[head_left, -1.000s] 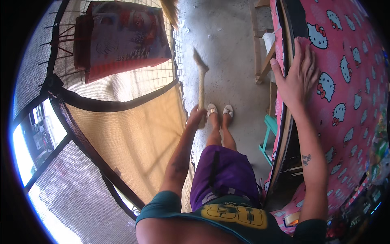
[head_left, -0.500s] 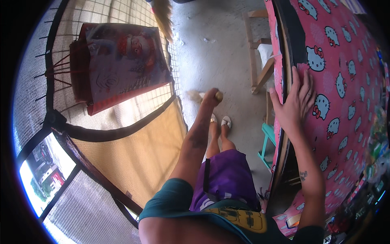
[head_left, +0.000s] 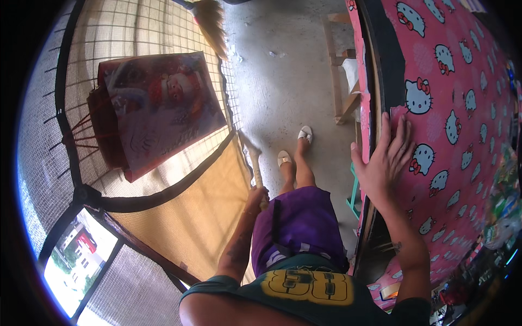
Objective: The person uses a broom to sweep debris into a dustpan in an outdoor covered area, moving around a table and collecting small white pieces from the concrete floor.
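My left hand [head_left: 258, 198], low beside my purple shorts, is closed round the pale, ridged handle of what looks like a broom [head_left: 255, 165]. Its far end points forward along the floor and is partly hidden by the mesh panel. On the right, my right hand [head_left: 387, 157] rests open on the edge of a pink table-like surface [head_left: 454, 157] covered with cartoon cat heads. Its fingers point forward and the thumb lies apart, near the dark border.
At left, a mesh and wire partition [head_left: 179, 217] carries a large paper gift bag [head_left: 168, 108]. Another broom [head_left: 211, 27] hangs at its far end. A wooden frame [head_left: 348, 108] and a green stand [head_left: 353, 198] are beside the pink surface. Packaged goods [head_left: 500, 223] lie far right.
My left hand has drawn back and to the left with the broom, now near my shorts. My feet have shifted, one further forward. My right hand stays on the pink surface.
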### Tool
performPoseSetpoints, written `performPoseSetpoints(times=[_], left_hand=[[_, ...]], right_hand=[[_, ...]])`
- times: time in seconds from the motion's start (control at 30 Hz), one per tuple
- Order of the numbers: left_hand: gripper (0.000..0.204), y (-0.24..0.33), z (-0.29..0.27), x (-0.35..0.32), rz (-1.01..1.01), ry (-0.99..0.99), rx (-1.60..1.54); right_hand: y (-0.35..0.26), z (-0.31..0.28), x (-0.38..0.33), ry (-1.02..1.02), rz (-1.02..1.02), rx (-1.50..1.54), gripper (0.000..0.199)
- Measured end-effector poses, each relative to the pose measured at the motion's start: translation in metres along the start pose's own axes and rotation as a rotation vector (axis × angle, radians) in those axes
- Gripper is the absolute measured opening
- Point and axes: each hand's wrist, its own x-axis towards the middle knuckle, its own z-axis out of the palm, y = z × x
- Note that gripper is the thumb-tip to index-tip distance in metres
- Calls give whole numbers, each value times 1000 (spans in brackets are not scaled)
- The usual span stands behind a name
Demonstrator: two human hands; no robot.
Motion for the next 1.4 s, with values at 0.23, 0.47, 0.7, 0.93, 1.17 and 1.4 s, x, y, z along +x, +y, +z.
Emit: performPoseSetpoints(times=[0.23, 0.47, 0.7, 0.93, 1.17, 1.4], left_hand=[[28, 136, 117, 120, 1236, 31, 809], [16, 271, 181, 123, 1367, -28, 508], [69, 166, 82, 6, 289, -73, 75], [23, 139, 26, 99, 958, 22, 853], [23, 320, 193, 144, 1347, 22, 816], [10, 352, 182, 83, 302, -313, -14]], right_hand=[[2, -5, 4, -69, 2, 40, 80], [4, -17, 16, -66, 14, 296, 69], [8, -22, 157, 271, 25, 626, 54], [-20, 21, 332, 437, 178, 278, 53], [-22, 25, 330, 370, 149, 232, 50], [-12, 23, 331, 359, 186, 186, 48]])
